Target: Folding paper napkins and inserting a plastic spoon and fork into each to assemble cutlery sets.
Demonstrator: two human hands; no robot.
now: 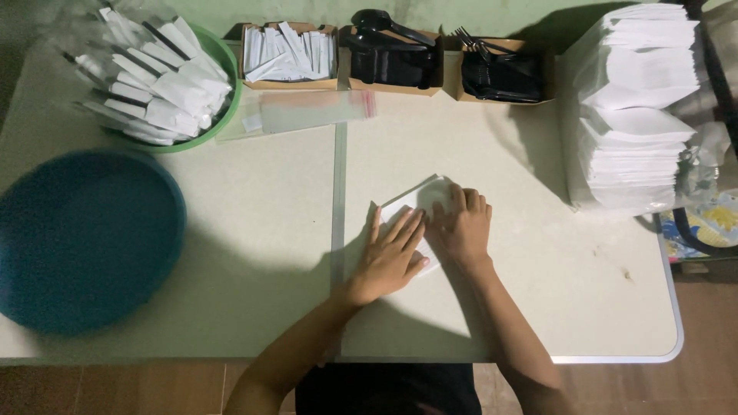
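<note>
Folding a white paper napkin [415,201] on the cream table [538,307], a little right of the centre seam and toward the near half. Left hand [390,257] laid flat on the napkin's near-left part, fingers spread and pointing to the far right, palm pressing down, pinching nothing. Right hand [463,228] curled over the right edge, fingers bunched and bent onto the paper; whether pinching a flap or only pressing the crease, cannot tell from this angle.

To do the fold well, by judgement: keep the flat hand as an anchor so the sheet does not slide, line up edges before pressing, then run the fingertips along the crease from the middle outward. Light pressure first, firm after; thin tissue tears or skews easily.

Further out: a clear plastic sleeve [307,111] lying far of the napkin, just near the row of cardboard boxes. Far left box holding white paper packets [288,52], middle box black plastic spoons [388,54], right box black plastic forks [500,69]. Green basin [227,61] at far left, heaped with wrapped sets [154,81]. Blue round basin [84,238] at near left, blurred. Tall stack of white napkins [630,115] at far right, well apart from the hands.
</note>
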